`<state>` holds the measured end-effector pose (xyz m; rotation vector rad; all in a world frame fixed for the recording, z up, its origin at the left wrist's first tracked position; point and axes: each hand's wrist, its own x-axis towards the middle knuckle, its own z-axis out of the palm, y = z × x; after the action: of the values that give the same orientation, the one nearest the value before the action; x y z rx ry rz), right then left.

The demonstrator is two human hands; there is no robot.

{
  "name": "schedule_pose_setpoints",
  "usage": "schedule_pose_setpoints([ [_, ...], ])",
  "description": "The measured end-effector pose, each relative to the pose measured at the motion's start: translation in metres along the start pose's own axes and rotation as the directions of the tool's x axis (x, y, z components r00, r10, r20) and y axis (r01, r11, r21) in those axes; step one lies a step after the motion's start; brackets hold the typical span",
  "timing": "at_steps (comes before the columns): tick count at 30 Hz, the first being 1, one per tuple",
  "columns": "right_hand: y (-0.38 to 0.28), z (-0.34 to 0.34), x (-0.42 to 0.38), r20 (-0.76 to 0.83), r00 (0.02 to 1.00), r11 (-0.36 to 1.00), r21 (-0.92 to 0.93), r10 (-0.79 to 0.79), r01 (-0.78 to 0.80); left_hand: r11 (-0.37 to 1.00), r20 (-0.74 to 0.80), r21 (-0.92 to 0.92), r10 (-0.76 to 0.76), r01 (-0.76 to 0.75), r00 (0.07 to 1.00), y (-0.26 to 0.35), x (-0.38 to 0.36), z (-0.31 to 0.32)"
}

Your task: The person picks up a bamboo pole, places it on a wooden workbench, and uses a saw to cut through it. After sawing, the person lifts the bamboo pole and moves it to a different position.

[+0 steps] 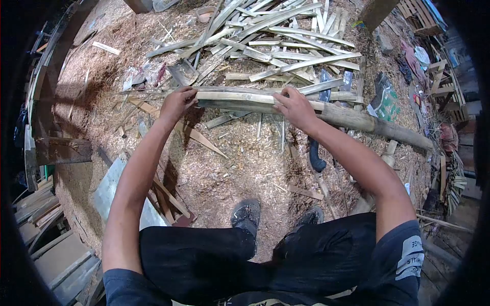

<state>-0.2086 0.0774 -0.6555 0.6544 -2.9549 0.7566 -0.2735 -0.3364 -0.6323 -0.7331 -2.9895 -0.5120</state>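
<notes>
A pale split strip [235,96] lies crosswise in front of me, along a long bamboo pole [357,119] that runs off to the right. My left hand [177,104] has its fingers closed on the strip's left end. Near its right part, my right hand [297,106] pinches the same strip between thumb and fingers. Just beyond the strip, a grey curved piece [182,73] rests on the ground. The undersides of both hands' grips are hidden.
A pile of split strips [301,46] spreads beyond the pole. A dark curved handle [315,155] sits below my right hand. A metal sheet [113,188] and wood pieces lie at left. Wooden posts [377,11] stand around. Shavings cover the ground [245,173].
</notes>
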Motion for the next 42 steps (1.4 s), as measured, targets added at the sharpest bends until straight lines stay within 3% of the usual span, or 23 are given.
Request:
schedule_pose_setpoints([
  [5, -0.004, -0.001, -0.003, 0.018, 1.0, 1.0, -0.015, 0.009, -0.009, 0.999, 0.018, 0.036, 0.035, -0.036, 0.999, 0.01, 0.002, -0.003],
  [7, -0.008, -0.007, -0.007, 0.069, 0.991, 0.994, -0.021, 0.11, -0.109, 0.995, 0.056, 0.002, 0.097, -0.097, 0.994, 0.014, 0.006, -0.004],
  [10, -0.007, -0.014, -0.021, 0.008, 0.993, 0.991, -0.072, 0.116, -0.115, 0.98, -0.009, 0.095, 0.176, -0.174, 0.984, 0.033, 0.01, -0.004],
  [11, -0.004, -0.018, -0.026, 0.065, 0.986, 0.986, -0.062, 0.156, -0.152, 0.987, 0.073, 0.1, 0.121, -0.128, 0.99, 0.041, 0.012, -0.002],
  [15, 0.002, -0.037, -0.051, 0.04, 0.982, 0.977, -0.116, 0.185, -0.18, 0.981, 0.15, 0.118, 0.135, -0.154, 0.979, 0.099, 0.016, 0.012],
  [16, 0.004, -0.041, -0.058, 0.035, 0.977, 0.972, -0.109, 0.212, -0.207, 0.966, 0.09, 0.11, 0.224, -0.233, 0.97, 0.114, 0.017, 0.02],
  [20, 0.002, -0.059, -0.085, -0.001, 0.969, 0.965, -0.094, 0.246, -0.245, 0.945, 0.24, 0.031, 0.31, -0.326, 0.92, 0.179, 0.017, 0.032],
  [24, 0.005, -0.064, -0.106, 0.003, 0.958, 0.944, -0.168, 0.288, -0.283, 0.907, 0.264, -0.076, 0.419, -0.415, 0.869, 0.21, 0.016, 0.042],
  [26, 0.005, -0.069, -0.115, 0.012, 0.956, 0.947, -0.147, 0.292, -0.287, 0.886, 0.245, -0.086, 0.462, -0.456, 0.852, 0.215, 0.019, 0.047],
  [29, 0.004, -0.071, -0.128, -0.038, 0.92, 0.911, -0.13, 0.39, -0.391, 0.91, 0.185, -0.02, 0.41, -0.414, 0.893, 0.236, 0.037, 0.049],
  [37, 0.031, -0.112, -0.179, -0.177, 0.841, 0.832, -0.147, 0.511, -0.536, 0.837, 0.081, -0.114, 0.545, -0.536, 0.834, 0.308, 0.087, 0.075],
  [42, 0.044, -0.119, -0.214, -0.217, 0.83, 0.826, -0.136, 0.514, -0.547, 0.803, 0.169, -0.162, 0.596, -0.574, 0.785, 0.332, 0.083, 0.099],
])
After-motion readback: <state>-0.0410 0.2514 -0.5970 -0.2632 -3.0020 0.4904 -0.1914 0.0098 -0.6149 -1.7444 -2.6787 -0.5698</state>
